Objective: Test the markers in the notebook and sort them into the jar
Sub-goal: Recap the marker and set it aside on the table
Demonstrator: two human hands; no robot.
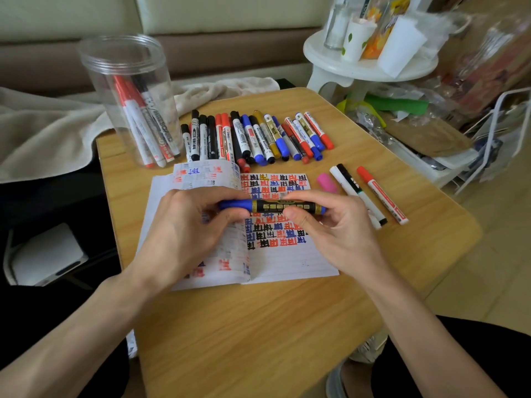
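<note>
Far left, the clear jar (94, 70) stands upright at the table's (258, 326) back corner with a few tested markers leaning inside it, within reach for a drop-in. Beside it the untested row of markers (258, 136) lies side by side just above the notebook (290, 262), so I can take them in order.

Now my left hand (184, 228): fingers curled round the blue cap end of the blue marker (275, 206), heel resting on the curling left page to keep it flat. The marker lies level over the open notebook, right above the scribbled test marks. My right hand (330, 225) pinches the black-and-gold barrel, thumb underneath, so I can pull against the left. I reckon I'm at the cap, but my fingers hide the joint, so I can't tell if it's on or off.

Further right, a pink cap-like piece (327, 183), a white marker (356, 193) and a red marker (382, 196) lie apart from the row, perhaps the rejects.
</note>
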